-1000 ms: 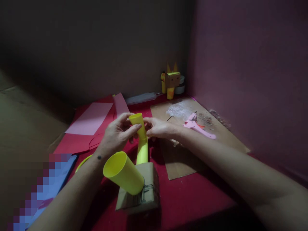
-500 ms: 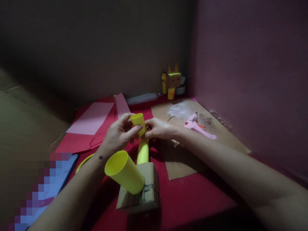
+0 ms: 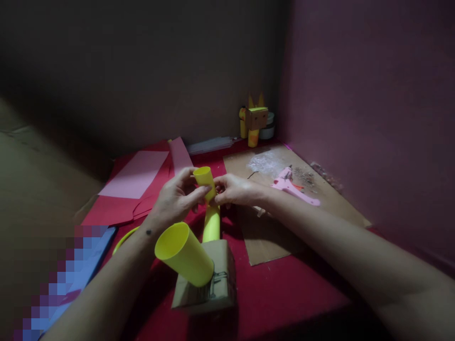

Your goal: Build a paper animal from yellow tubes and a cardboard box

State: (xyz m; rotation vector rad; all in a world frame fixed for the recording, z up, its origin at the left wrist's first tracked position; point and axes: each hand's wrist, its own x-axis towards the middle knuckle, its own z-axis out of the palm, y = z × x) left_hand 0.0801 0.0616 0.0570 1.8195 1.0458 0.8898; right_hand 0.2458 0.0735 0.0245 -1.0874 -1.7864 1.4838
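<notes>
Between my hands stands a small yellow paper tube (image 3: 205, 177) with an open top. My left hand (image 3: 185, 192) grips it from the left, thumb across its front. From the right, my right hand (image 3: 231, 190) pinches at its lower side, its fingertips partly hidden. Just below, a longer yellow tube (image 3: 212, 222) slants down to a small cardboard box (image 3: 223, 251) with dark print. A wide yellow paper tube (image 3: 188, 258) rises tilted from the top of that box, nearest to me.
A pink glue gun (image 3: 293, 187) lies on a cardboard sheet (image 3: 270, 241) at the right. Red paper (image 3: 110, 213) and pink paper (image 3: 137, 175) lie at the left. An animal-like cardboard figure (image 3: 256, 118) stands in the back corner, on the red table (image 3: 284, 293).
Almost nothing differs. Both hands keep their hold at the small yellow tube, which has shifted very slightly.
</notes>
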